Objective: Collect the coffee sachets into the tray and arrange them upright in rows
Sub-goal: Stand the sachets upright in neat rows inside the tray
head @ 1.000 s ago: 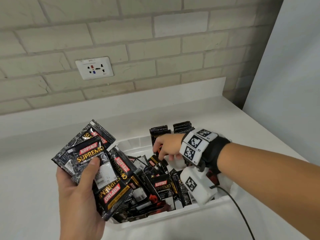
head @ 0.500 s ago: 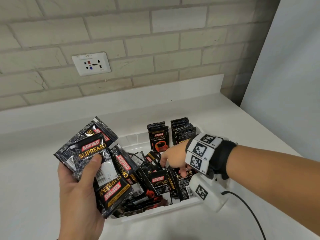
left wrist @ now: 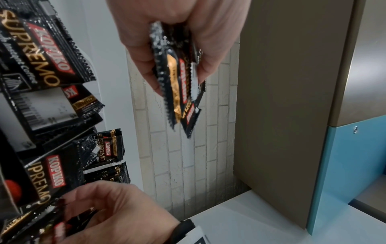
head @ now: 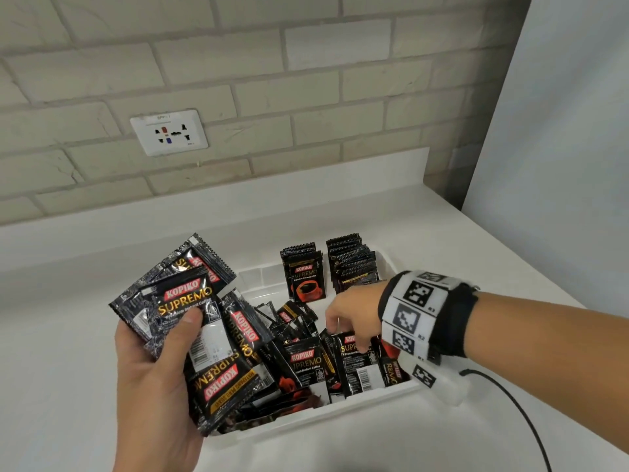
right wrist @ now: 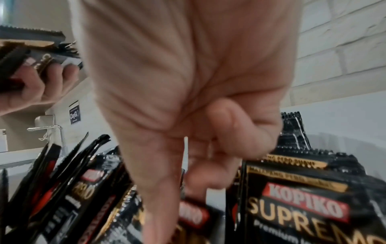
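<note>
My left hand holds a fanned bundle of black Kopiko sachets above the tray's left end; the left wrist view shows that bundle edge-on, pinched between thumb and fingers. The white tray sits on the counter with a loose pile of sachets in its front half. Two upright rows stand against its back wall. My right hand reaches down into the pile, fingers curled. In the right wrist view its thumb and fingers pinch the thin edge of a sachet.
The white counter runs left and in front of the tray. A brick wall with a socket plate stands behind. A grey panel closes the right side. A black cable trails from my right wrist.
My right hand has left the upright rows at the back and moved forward and down into the loose pile. The left hand keeps its bundle in place.
</note>
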A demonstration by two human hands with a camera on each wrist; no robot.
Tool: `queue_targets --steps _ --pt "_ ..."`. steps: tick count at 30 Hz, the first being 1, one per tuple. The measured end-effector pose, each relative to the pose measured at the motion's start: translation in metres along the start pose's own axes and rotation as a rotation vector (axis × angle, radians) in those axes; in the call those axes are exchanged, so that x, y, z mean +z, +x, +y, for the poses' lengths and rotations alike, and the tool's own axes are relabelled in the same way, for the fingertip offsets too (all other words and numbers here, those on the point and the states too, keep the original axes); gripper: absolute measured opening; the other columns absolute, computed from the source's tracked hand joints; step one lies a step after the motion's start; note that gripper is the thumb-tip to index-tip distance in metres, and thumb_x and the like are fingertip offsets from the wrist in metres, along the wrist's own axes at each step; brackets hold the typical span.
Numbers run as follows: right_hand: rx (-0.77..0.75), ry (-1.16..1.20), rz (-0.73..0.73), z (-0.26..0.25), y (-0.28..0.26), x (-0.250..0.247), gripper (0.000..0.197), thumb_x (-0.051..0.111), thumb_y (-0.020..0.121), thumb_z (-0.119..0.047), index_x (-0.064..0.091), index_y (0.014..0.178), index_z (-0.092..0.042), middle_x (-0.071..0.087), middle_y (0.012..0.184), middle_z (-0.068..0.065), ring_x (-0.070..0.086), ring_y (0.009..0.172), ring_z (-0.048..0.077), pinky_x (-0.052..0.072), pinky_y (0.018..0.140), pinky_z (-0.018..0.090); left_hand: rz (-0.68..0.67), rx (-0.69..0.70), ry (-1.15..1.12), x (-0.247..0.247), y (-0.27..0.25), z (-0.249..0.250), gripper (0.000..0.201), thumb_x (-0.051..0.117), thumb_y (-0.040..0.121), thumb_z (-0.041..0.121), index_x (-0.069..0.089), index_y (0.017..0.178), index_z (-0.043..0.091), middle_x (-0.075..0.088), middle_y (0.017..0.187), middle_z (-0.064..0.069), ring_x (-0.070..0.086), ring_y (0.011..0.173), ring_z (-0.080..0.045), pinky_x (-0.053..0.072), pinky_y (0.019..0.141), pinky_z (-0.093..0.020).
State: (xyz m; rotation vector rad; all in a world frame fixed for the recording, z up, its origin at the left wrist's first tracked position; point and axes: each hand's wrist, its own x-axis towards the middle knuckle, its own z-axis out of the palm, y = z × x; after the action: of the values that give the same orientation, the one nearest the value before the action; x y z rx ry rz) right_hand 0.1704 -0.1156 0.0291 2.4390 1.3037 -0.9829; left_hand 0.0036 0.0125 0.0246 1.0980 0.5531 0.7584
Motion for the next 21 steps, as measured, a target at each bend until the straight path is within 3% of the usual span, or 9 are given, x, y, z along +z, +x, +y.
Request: queue_targets --steps 3,6,8,10,13,14,17,19,21 --pt "-0.040 0.046 0.105 0.001 0.001 -0.002 0.046 0.067 0.082 -0.012 0.053 0.125 -0.006 0.059 0.104 0.002 0.056 0.091 0.016 0.043 0.074 0.023 0.011 -0.010 0.010 -0.001 0.001 0.001 0.031 0.058 0.085 0.011 0.052 0.109 0.029 0.066 0.100 0.003 0.070 0.069 -0.015 0.057 0.058 -0.042" --pt "-0.072 0.121 0.183 0.005 -0.011 -0.015 0.026 0.069 0.081 -0.018 0.063 0.102 -0.005 0.047 0.070 -0.008 0.042 0.062 0.006 0.036 0.059 0.018 0.001 -0.035 0.029 0.001 0.003 -0.001 0.059 0.058 0.085 0.007 0.040 0.133 0.036 0.063 0.115 -0.001 0.068 0.087 -0.025 0.057 0.060 -0.044" --pt "-0.088 0.175 0.254 0.008 -0.029 -0.024 0.009 0.068 0.081 -0.020 0.063 0.088 -0.016 0.050 0.071 -0.011 0.044 0.064 0.004 0.037 0.062 0.018 -0.019 -0.058 0.059 0.006 0.002 -0.002 0.077 0.060 0.082 0.006 0.028 0.138 0.047 0.060 0.119 0.003 0.064 0.098 -0.026 0.055 0.074 -0.048" --pt "-0.103 0.212 0.375 0.015 -0.053 -0.032 0.016 0.067 0.082 -0.022 0.054 0.074 -0.029 0.052 0.075 -0.015 0.044 0.067 -0.001 0.033 0.060 0.016 -0.062 -0.038 0.114 0.012 0.000 -0.005 0.085 0.064 0.078 0.009 0.022 0.139 0.050 0.052 0.128 0.014 0.061 0.109 -0.013 0.051 0.087 -0.038" --pt "-0.203 0.408 0.734 0.026 -0.081 -0.033 0.026 0.069 0.079 -0.020 0.054 0.068 -0.039 0.056 0.086 -0.017 0.052 0.072 -0.005 0.035 0.062 0.011 -0.129 -0.035 0.112 0.023 -0.004 -0.008 0.073 0.057 0.086 0.000 0.028 0.137 0.044 0.041 0.098 0.040 0.051 0.070 0.031 0.044 0.055 0.000" --pt "-0.249 0.488 0.857 0.030 -0.087 -0.029 0.026 0.070 0.076 -0.018 0.058 0.067 -0.039 0.055 0.094 -0.016 0.054 0.078 -0.004 0.038 0.066 0.010 -0.129 -0.029 0.126 0.026 -0.005 -0.010 0.072 0.056 0.086 0.000 0.029 0.135 0.045 0.037 0.093 0.042 0.047 0.063 0.033 0.044 0.055 0.000" --pt "-0.254 0.599 1.003 0.039 -0.089 -0.014 0.026 0.070 0.074 -0.012 0.064 0.065 -0.035 0.045 0.105 -0.017 0.052 0.090 0.002 0.044 0.073 0.013 -0.117 0.005 0.180 0.030 -0.006 -0.010 0.074 0.059 0.085 0.002 0.030 0.127 0.056 0.045 0.089 0.050 0.056 0.081 0.022 0.052 0.086 -0.025" --pt "-0.200 0.583 0.980 0.046 -0.085 -0.008 0.031 0.068 0.077 -0.007 0.063 0.065 -0.036 0.045 0.094 -0.013 0.052 0.083 0.003 0.041 0.069 0.012 -0.118 0.025 0.190 0.029 -0.005 -0.008 0.076 0.059 0.085 0.002 0.028 0.130 0.054 0.045 0.082 0.053 0.051 0.074 0.030 0.049 0.080 -0.017" --pt "-0.155 0.542 0.912 0.050 -0.082 -0.011 0.037 0.063 0.080 -0.003 0.061 0.065 -0.037 0.050 0.086 -0.010 0.052 0.072 0.004 0.039 0.067 0.013 -0.109 0.049 0.211 0.025 -0.003 -0.007 0.079 0.059 0.085 0.004 0.025 0.138 0.051 0.036 0.092 0.051 0.038 0.069 0.040 0.038 0.082 -0.015"
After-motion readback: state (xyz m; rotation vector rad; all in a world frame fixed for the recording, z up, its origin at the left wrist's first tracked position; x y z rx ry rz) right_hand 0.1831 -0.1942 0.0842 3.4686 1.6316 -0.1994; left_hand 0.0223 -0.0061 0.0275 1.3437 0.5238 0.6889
